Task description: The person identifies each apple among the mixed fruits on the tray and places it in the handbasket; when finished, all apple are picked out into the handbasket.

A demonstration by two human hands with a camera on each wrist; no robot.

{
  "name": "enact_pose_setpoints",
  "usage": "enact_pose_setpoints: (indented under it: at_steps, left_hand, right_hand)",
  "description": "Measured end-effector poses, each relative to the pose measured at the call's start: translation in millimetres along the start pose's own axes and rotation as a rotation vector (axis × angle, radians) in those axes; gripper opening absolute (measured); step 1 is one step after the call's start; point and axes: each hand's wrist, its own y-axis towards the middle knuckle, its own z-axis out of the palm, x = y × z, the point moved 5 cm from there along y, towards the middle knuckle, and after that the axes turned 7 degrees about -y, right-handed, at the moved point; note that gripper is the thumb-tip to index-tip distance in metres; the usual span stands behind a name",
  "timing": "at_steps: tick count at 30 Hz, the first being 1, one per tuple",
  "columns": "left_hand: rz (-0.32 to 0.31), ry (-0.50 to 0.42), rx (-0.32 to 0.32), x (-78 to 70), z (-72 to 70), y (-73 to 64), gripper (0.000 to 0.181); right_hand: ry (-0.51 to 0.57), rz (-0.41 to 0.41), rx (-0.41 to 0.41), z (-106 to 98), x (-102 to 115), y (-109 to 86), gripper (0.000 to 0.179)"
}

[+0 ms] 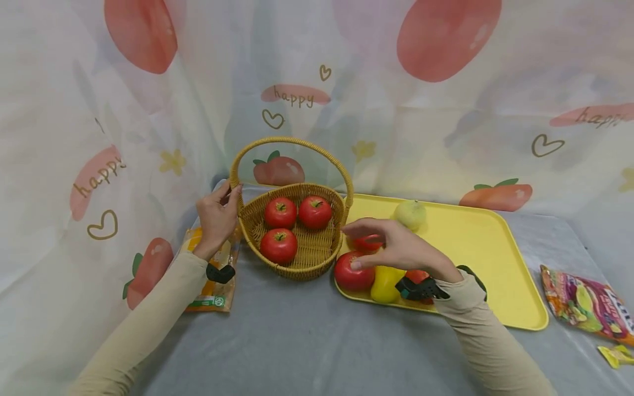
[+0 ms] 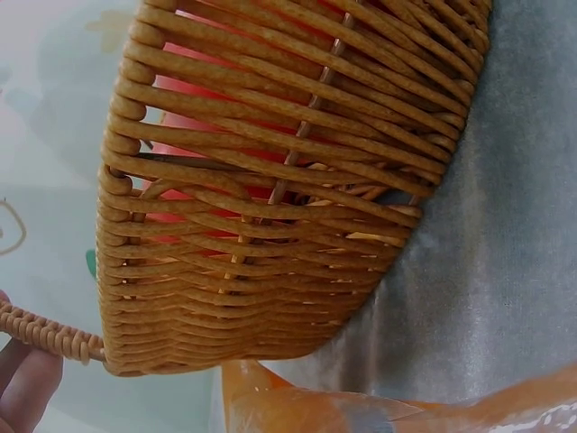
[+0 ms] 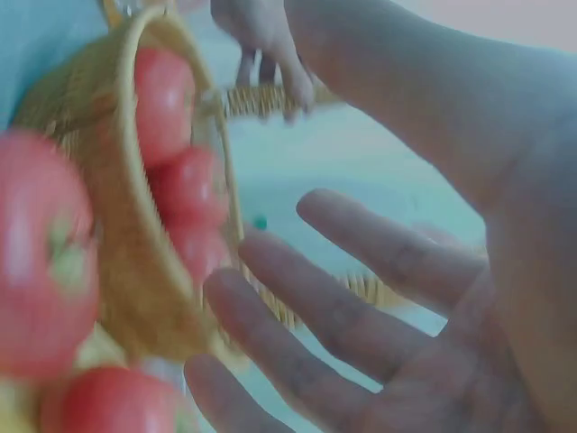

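A wicker basket (image 1: 307, 269) with a tall arched handle holds three red apples (image 1: 279, 246). My left hand (image 1: 218, 215) grips the left foot of that handle, and the left wrist view shows fingers around the wrapped handle (image 2: 54, 336) beside the woven wall. My right hand (image 1: 396, 247), its fingers spread and apart, hovers over the left end of a yellow tray (image 1: 475, 258). Below it lie a red apple (image 1: 354, 271), another red fruit (image 1: 367, 242) partly covered by the hand, and a yellow fruit (image 1: 387, 284). In the right wrist view nothing is between the fingers (image 3: 352, 234).
A pale green round fruit (image 1: 410, 214) sits at the tray's back edge. Another red fruit (image 1: 417, 276) is half hidden under the right wrist. An orange packet (image 1: 210, 301) lies left of the basket. A colourful snack bag (image 1: 586, 302) and a small yellow wrapper (image 1: 616, 356) lie at right.
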Motion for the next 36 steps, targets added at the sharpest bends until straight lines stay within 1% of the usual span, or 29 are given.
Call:
enact_pose_setpoints:
  at_steps: [5, 9, 12, 16, 21, 24, 27, 31, 36]
  left_hand:
    - [0.012, 0.009, 0.001, -0.4, 0.2, 0.2, 0.031]
    - [0.025, 0.009, -0.003, -0.8, -0.7, 0.0, 0.029]
    - [0.020, 0.003, -0.005, -0.5, -0.9, -0.4, 0.028]
    - [0.003, -0.006, -0.008, -0.6, -1.1, -0.9, 0.029]
    - [0.020, -0.010, -0.013, -2.0, -0.4, -1.0, 0.028]
    - [0.028, -0.007, -0.014, -1.8, -0.5, -1.3, 0.027]
    - [0.023, -0.001, -0.011, -1.1, -0.3, -1.7, 0.027]
    - [0.020, 0.009, -0.015, 0.2, 0.2, -2.1, 0.028]
    - [0.018, 0.013, -0.017, 0.0, 0.3, -1.8, 0.028]
  right_hand:
    - [-0.062, 0.074, -0.095, -19, -23, -35.2, 0.068]
    - [-0.112, 0.105, -0.159, -32, -35, -58.4, 0.068]
    - [-0.130, 0.128, -0.187, -38, -43, -73.2, 0.071]
    - [-0.126, 0.152, -0.186, -41, -54, -89.2, 0.076]
    - [-0.134, 0.168, -0.147, -38, -68, -103.1, 0.078]
    - [-0.132, 0.181, -0.107, -33, -75, -107.3, 0.078]
    - [-0.124, 0.200, -0.074, -29, -79, -110.8, 0.078]
    - [-0.138, 0.202, -0.072, -27, -81, -114.0, 0.078]
    - [-0.180, 0.193, -0.082, -26, -85, -116.9, 0.080]
